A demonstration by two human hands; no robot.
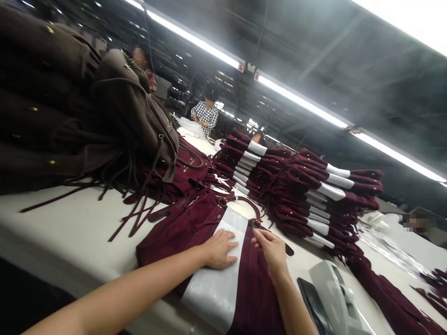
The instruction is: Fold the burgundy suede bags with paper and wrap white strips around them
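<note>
A maroon handbag (167, 232) lies on the pale table in front of me, with a wide white paper band (213, 288) running across its middle. My left hand (220, 249) rests flat on that band, fingers spread. At the base of the bag's looped handle (256, 209), beside a metal ring (256, 224), the thumb and fingers of my right hand (270, 246) are pinched together. What they grip, if anything, is too small to make out. A dark strap end (289, 250) sticks out just beyond the right hand.
Stacked maroon bags with white bands (328, 190) stand behind. Dark brown bags (132, 107) are piled high at the left, straps hanging onto the table (70, 228). A grey device (333, 288) sits at the right. A person in a checked shirt (204, 114) stands farther back.
</note>
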